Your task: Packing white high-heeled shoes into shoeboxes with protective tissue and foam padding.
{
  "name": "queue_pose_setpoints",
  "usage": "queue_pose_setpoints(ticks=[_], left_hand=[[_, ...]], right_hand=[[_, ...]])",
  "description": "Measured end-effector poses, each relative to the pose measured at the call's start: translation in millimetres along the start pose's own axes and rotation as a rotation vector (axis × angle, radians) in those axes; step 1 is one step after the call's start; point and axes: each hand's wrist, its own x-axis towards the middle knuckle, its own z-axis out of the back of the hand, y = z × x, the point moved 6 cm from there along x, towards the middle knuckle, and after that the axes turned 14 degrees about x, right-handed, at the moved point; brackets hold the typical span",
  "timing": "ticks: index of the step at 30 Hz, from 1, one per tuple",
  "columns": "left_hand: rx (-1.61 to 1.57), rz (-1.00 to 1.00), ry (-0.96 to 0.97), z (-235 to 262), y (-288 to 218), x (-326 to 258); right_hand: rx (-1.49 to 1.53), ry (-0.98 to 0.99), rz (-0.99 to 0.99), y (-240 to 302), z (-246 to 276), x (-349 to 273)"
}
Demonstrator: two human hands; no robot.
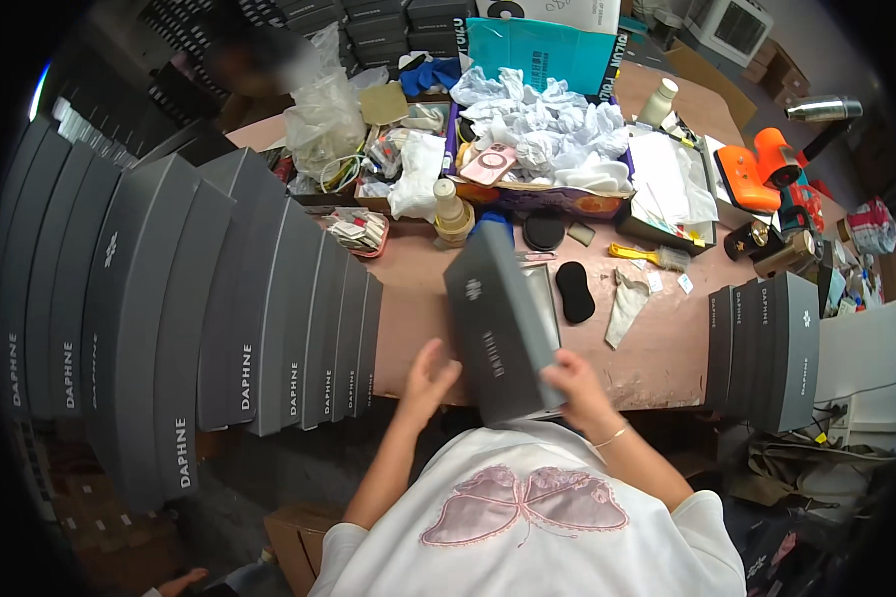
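Big stack (169, 298): loads of grey boxes already lined up upright on the left, looks like the bulk is done.
Small stack (767, 348): a few more grey boxes standing at the right tabletop (657, 358) edge.
Box in hand (503, 323): grey, tilted up over the near tabletop edge, lid seemingly on, not yet stacked.
Right hand (577, 388): gripping the box's lower corner.
Left hand (428, 373): open, fingers spread just beside the box, not quite touching.
Clutter: white tissue paper (548, 129), black pad (573, 292) still out.

Both hands raised before the chest — left hand (426, 376) open-fingered, right hand (574, 386) curled, gripping.
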Motion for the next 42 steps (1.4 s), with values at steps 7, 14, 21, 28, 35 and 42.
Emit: queue_pose_setpoints(ticks=[7, 14, 21, 28, 35, 42], left_hand=[[0.942, -0.147, -0.267, 94.1, -25.6, 23.6], [1.057, -0.83, 0.217, -102.7, -69.5, 26.5], [1.136, -0.74, 0.383, -115.6, -11.4, 38.8], [-0.043, -0.104, 0.285, -79.1, -47.4, 6.8], [-0.732, 0.08, 0.628, -67.6, -79.0, 33.6], [-0.908, 0.164, 0.16, -31.7, -54.3, 68.8]], right_hand=[[-1.16, 0.221, 0.648, -16.8, -63.1, 16.8], [-1.848, -0.155, 0.676, -7.3, 23.9, 97.7], [-1.443, -0.178, 0.319, 31.8, 4.0, 80.3], [-0.44, -0.01, 0.544, 71.7, -11.1, 30.9], [-0.35, 0.036, 0.344, 45.9, -49.4, 51.2], [-0.828, 0.106, 0.637, 66.1, -90.8, 23.1]])
